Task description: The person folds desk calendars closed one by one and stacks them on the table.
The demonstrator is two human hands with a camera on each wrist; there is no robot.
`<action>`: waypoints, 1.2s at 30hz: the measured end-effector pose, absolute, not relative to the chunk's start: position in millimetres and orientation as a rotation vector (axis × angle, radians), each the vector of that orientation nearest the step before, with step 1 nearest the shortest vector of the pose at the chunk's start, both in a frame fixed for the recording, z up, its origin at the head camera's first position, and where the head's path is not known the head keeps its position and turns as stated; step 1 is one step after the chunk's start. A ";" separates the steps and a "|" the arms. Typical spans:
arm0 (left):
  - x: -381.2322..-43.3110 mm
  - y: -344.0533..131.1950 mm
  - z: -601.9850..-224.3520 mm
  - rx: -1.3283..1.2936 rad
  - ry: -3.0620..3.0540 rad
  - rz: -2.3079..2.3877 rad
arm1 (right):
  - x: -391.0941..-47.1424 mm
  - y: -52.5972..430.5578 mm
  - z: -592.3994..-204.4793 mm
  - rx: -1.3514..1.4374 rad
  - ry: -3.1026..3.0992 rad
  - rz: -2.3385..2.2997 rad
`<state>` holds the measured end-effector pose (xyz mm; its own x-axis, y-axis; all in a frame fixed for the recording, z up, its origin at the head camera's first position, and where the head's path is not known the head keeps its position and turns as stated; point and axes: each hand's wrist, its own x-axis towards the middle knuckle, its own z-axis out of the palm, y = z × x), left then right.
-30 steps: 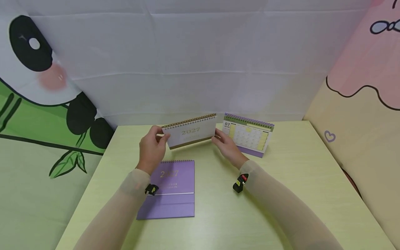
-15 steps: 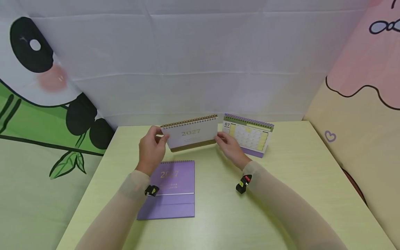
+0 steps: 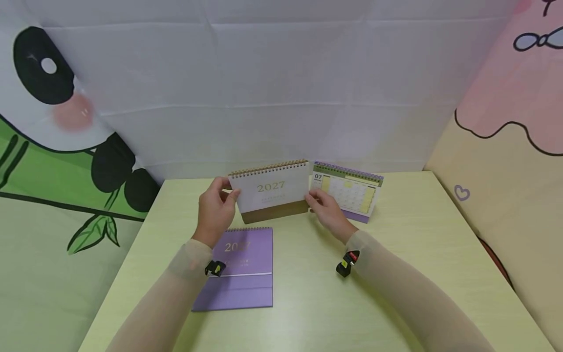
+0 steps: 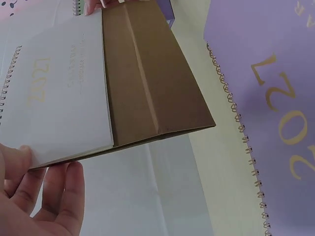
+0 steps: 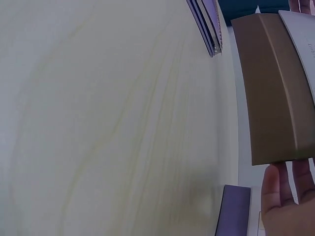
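A white spiral-bound desk calendar (image 3: 271, 187) marked 2027, with a brown base (image 4: 157, 69), is held up above the far part of the table. My left hand (image 3: 214, 211) pinches its left edge, thumb on the cover and fingers behind. My right hand (image 3: 329, 213) holds its lower right corner; in the right wrist view those fingers (image 5: 271, 184) meet the edge of the brown base. Below it a purple 2027 calendar (image 3: 246, 264) lies flat, partly covered by my left wrist. Behind my right hand stands another desk calendar (image 3: 349, 193) with a yellow-and-white page.
The pale wooden table (image 3: 422, 254) extends to both sides and toward me. A white cloth backdrop (image 3: 281, 88) hangs behind its far edge. Printed cartoon panels flank the left and right sides.
The white calendar has turned so that more of its brown base faces me, and its lower edge sits lower. My right hand has shifted slightly right and down; my left hand has barely moved.
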<state>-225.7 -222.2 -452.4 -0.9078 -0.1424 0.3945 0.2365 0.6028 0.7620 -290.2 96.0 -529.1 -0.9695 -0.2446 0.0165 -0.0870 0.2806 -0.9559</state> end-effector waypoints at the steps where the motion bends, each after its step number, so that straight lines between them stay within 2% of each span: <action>1: -225.9 -221.2 -451.8 -0.077 -2.407 -1.238 | -290.1 96.4 -528.5 -0.321 2.393 -1.788; 17: -235.7 -208.6 -447.1 -0.047 -2.381 -1.322 | -273.0 115.6 -509.3 -0.419 2.366 -1.705; 36: -236.8 -179.6 -445.0 0.078 -2.527 -1.475 | -252.7 157.5 -507.4 -0.412 2.336 -1.663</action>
